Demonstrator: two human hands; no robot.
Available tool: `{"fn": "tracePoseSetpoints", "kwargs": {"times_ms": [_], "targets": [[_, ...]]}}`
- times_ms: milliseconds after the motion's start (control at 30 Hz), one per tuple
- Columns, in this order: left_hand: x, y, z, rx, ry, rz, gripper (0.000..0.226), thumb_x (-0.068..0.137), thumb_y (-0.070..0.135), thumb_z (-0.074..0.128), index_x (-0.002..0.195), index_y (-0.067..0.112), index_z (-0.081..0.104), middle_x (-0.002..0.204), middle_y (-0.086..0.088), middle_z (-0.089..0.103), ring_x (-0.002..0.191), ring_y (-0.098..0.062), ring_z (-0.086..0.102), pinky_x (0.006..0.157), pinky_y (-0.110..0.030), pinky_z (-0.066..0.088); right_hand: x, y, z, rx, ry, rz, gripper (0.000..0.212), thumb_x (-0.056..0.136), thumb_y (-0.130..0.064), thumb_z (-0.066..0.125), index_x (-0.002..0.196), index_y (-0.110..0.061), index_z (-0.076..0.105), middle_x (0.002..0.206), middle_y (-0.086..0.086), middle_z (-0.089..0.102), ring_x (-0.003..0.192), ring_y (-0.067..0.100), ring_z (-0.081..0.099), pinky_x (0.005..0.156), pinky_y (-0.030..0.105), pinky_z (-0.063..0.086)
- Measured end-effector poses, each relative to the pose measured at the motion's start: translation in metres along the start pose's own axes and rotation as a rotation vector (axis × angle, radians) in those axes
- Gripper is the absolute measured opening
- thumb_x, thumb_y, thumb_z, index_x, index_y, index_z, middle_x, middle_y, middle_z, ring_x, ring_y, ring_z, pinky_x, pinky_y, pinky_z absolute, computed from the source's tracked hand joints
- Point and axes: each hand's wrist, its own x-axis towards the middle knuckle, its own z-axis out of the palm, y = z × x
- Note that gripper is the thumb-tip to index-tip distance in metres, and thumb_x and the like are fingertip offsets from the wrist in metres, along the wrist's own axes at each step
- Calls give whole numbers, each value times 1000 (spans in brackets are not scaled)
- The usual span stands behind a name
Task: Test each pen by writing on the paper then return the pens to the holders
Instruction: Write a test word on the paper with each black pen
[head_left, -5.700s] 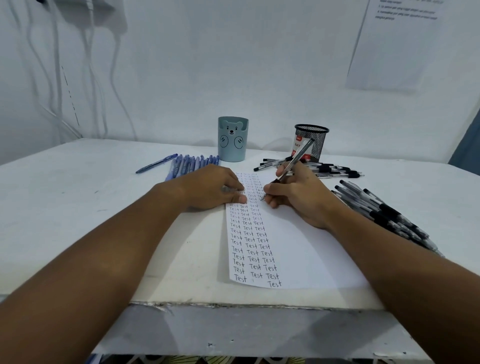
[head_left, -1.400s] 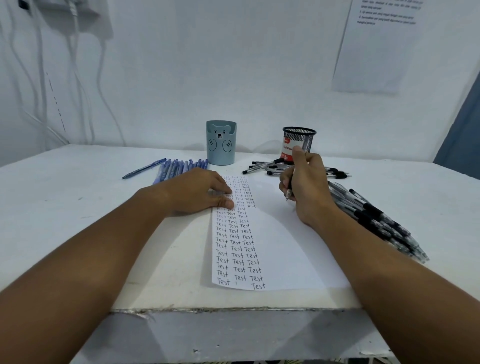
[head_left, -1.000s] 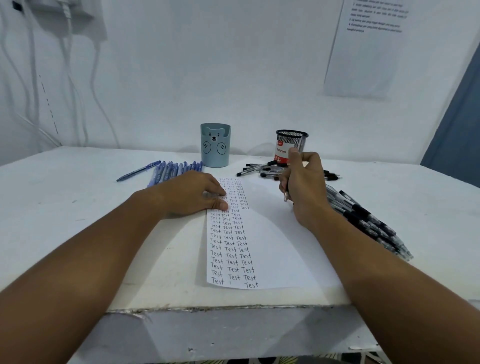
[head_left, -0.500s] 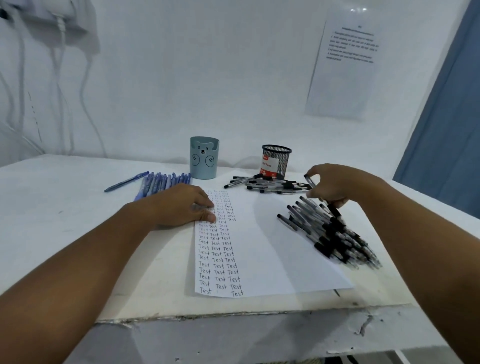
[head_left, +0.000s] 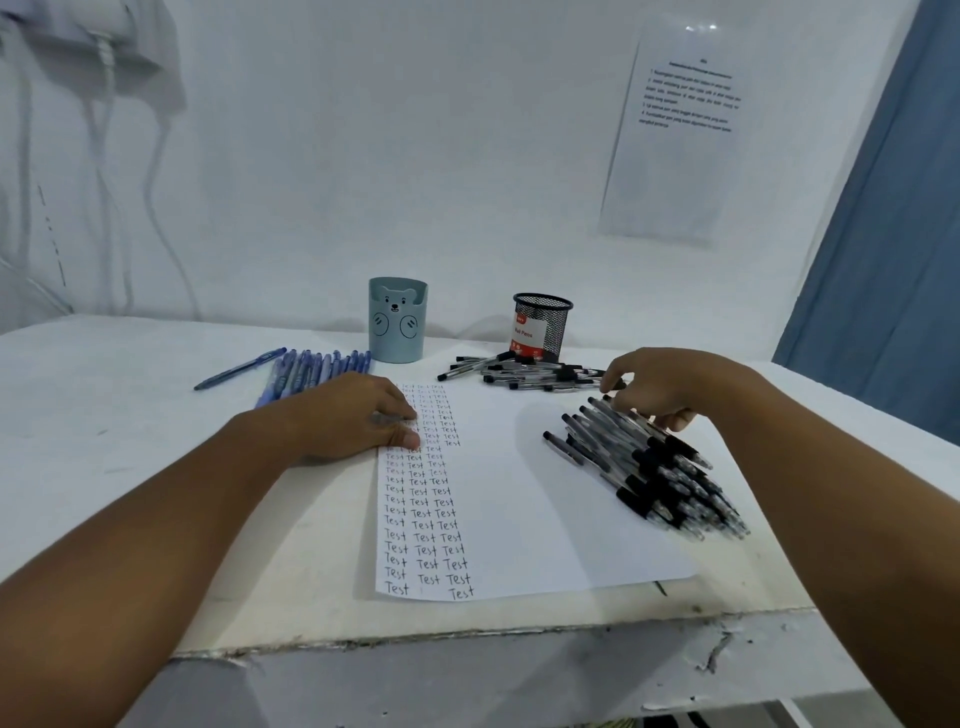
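The paper (head_left: 519, 493) is lying on the tabletop (head_left: 130, 415), its left columns filled with "Test". My left hand (head_left: 353, 415) is pressing it flat, fingers relaxed. My right hand (head_left: 660, 389) is hovering over the black pen pile (head_left: 654, 473); I cannot tell whether it is grasping one.

Left hand (head_left: 353, 415) lies flat, palm down; right hand (head_left: 660, 387) hovers, fingers reaching down.

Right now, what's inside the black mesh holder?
Through the black mesh holder only a red-and-white label shows. No pens stick out above its rim; the bottom is not visible.
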Motion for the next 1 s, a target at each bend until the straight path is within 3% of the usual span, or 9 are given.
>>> {"fn": "tracePoseSetpoints", "kwargs": {"times_ms": [133, 267, 500, 633, 733, 800, 900, 1000], "targets": [[-1, 1, 0, -18, 1, -13, 113, 49, 98, 28, 128, 25, 62, 133, 10, 56, 121, -6, 49, 96, -18, 30, 1, 0, 1, -24, 6, 6, 24, 94, -16, 54, 116, -24, 60, 80, 0, 57, 62, 21, 62, 57, 26, 49], [0, -1, 1, -25, 12, 1, 127, 37, 105, 21, 126, 26, 63, 131, 10, 57, 119, -5, 50, 93, -17, 30, 1, -3, 0, -66, 18, 15, 23, 95, -15, 51, 114, -22, 62, 76, -1, 58, 62, 21, 62, 57, 26, 48], [0, -1, 0, -27, 21, 17, 126, 38, 104, 20, 126, 25, 63, 131, 10, 57, 117, -3, 50, 92, -14, 27, 6, -11, -1, -132, 19, 47, 26, 98, -15, 48, 120, -11, 61, 83, 7, 63, 60, 20, 60, 51, 24, 46], [-1, 0, 0, -49, 22, 2, 110, 49, 96, 31, 126, 25, 63, 132, 10, 56, 118, -4, 49, 93, -16, 28, 11, -16, 2, -153, 63, 41, 24, 97, -10, 47, 115, -6, 63, 84, 9, 62, 65, 23, 66, 49, 23, 48], [0, 2, 0, -41, 26, -13, 91, 58, 80, 40, 127, 25, 63, 134, 10, 55, 121, -5, 48, 93, -15, 27, 18, -18, 8, -191, 150, -27, 25, 93, -6, 47, 109, -3, 67, 96, 15, 70, 82, 31, 73, 67, 35, 58], [1, 3, 0, -35, 14, -12, 88, 60, 77, 41, 127, 25, 62, 134, 10, 55, 121, -5, 48, 92, -15, 26, 25, -22, 12, -247, 190, -95, 27, 95, -7, 46, 111, -2, 68, 110, 15, 68, 95, 32, 68, 82, 37, 57], [2, 2, -1, -23, 11, -23, 65, 78, 64, 54, 128, 24, 62, 135, 9, 54, 122, -5, 47, 91, -13, 26, 36, -26, 15, -263, 207, -163, 28, 95, -6, 50, 118, -8, 67, 122, 9, 64, 110, 29, 60, 85, 29, 47], [3, -1, 0, -34, 19, -36, 54, 82, 55, 61, 126, 25, 63, 133, 11, 55, 121, -4, 48, 94, -15, 28, 51, -28, 19, -358, 165, -200, 28, 94, -4, 51, 117, -4, 67, 119, 11, 66, 109, 30, 61, 92, 35, 52]]}}
